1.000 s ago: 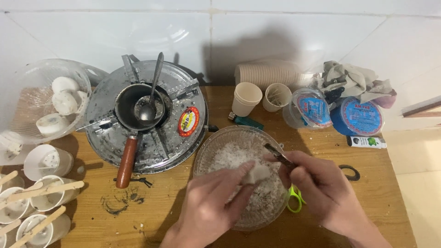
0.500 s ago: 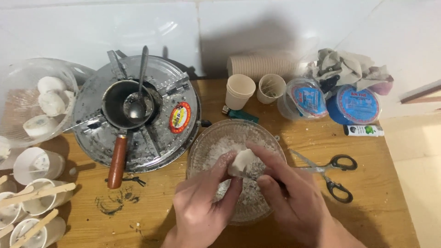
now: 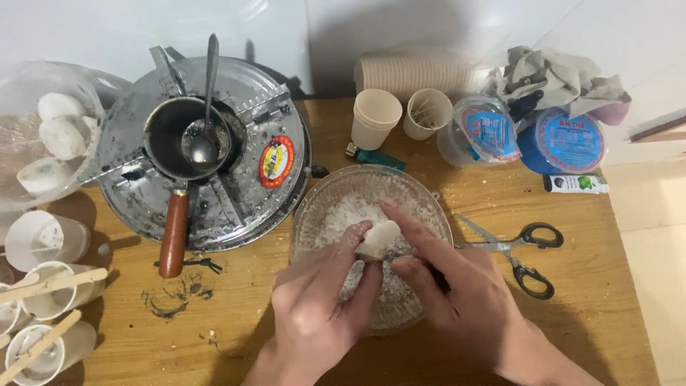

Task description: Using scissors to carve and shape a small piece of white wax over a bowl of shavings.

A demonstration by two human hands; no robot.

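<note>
Both my hands hold a small white lump (image 3: 379, 239) over a clear glass bowl (image 3: 318, 207) filled with white shredded flakes. My left hand (image 3: 321, 304) pinches the lump from the left with thumb and fingers. My right hand (image 3: 457, 286) presses on it from the right, index finger stretched across its top. The bowl sits on a wooden table (image 3: 236, 336) just in front of me.
Black-handled scissors (image 3: 518, 250) lie right of the bowl. A round metal stove (image 3: 264, 193) with a small pan and ladle (image 3: 204, 107) stands at left. Paper cups (image 3: 375, 118), lidded tubs (image 3: 486, 132), a cloth (image 3: 557, 75), a bowl of white pieces (image 3: 53, 136) and cups with sticks (image 3: 46, 286) surround them.
A second ago my right hand held the scissors at the bowl; they now lie on the table to the right. Both hands have closed on the white lump.
</note>
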